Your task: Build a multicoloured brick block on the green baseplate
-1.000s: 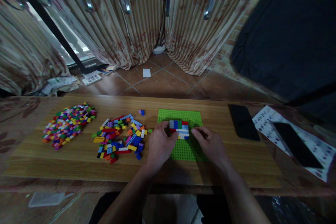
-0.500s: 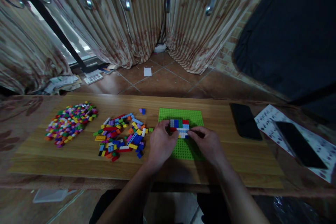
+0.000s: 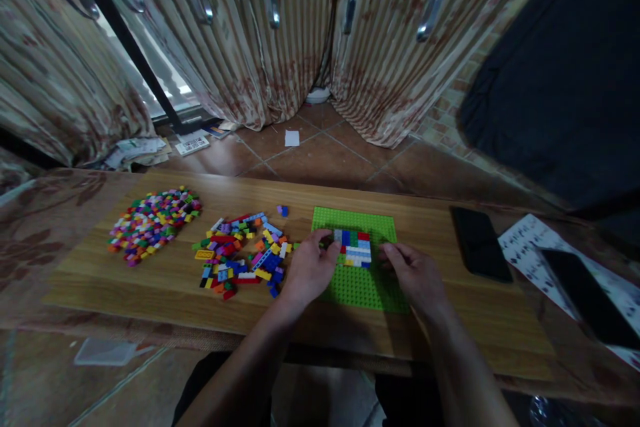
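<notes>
A block of joined toy bricks (image 3: 358, 251), in white, blue, red, green and grey, sits on a green baseplate (image 3: 361, 290). My left hand (image 3: 311, 268) is at the block's left side, its thumb and forefinger curled against that edge and partly covering it. To the right of the block, my right hand (image 3: 416, 275) hovers over the baseplate's right edge, apart from the bricks. Its fingers are loosely bent, and no brick shows between them. A spread of loose larger bricks (image 3: 240, 257) lies left of my left hand.
A pile of tiny bricks (image 3: 155, 220) covers the far left of the wooden board (image 3: 165, 293). Two joined bricks (image 3: 283, 211) lie apart behind the spread. At right are a black phone (image 3: 481, 243), a printed sheet (image 3: 525, 237) and a second dark phone (image 3: 590, 293) on it.
My right hand has drawn off the brick block to the right. My left hand stays at the block's left side. The whole view has shifted slightly.
</notes>
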Available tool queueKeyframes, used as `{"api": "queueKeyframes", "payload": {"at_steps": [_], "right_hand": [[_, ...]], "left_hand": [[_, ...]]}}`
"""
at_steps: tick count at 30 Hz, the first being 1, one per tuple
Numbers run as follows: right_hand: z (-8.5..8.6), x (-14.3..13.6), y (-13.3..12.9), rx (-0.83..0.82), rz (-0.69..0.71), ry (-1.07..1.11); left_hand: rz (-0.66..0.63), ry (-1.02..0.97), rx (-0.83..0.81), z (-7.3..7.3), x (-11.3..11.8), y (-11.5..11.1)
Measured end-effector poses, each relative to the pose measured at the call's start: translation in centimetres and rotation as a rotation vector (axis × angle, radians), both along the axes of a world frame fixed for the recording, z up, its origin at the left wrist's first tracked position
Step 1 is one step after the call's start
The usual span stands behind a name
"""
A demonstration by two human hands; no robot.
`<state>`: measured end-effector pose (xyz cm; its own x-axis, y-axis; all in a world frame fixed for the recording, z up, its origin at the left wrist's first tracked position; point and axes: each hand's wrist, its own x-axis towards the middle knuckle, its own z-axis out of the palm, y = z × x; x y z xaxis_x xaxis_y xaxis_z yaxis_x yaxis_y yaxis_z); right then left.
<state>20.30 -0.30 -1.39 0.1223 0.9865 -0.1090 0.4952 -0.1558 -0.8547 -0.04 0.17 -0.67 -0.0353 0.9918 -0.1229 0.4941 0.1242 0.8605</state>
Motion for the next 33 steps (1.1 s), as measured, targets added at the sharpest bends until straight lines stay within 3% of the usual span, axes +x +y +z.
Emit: {"api": "queueKeyframes", "payload": {"at_steps": [8, 13, 25, 30, 33], "right_hand": [[0.2, -1.3, -0.4, 0.041, 0.137, -0.035], [-0.3, -1.2, -0.4, 0.014, 0.085, -0.155], [-0.5, -0.7, 0.4, -0.012, 0.042, -0.384], [0.3, -0.8, 0.7, -0.078, -0.076, -0.468], [0.7, -0.8, 0.9, -0.085, -0.152, -0.454]], "left_hand": [[-0.003, 0.084, 0.036, 0.8, 0.3, -0.6], [-0.014, 0.09, 0.023, 1.4, 0.7, -1.2], [-0.094, 0.077, 0.08, 1.1, 0.5, -1.7], [0.001, -0.014, 0.093, 1.4, -0.9, -1.4], [0.067, -0.032, 0.176, 1.8, -3.8, -0.4]]}}
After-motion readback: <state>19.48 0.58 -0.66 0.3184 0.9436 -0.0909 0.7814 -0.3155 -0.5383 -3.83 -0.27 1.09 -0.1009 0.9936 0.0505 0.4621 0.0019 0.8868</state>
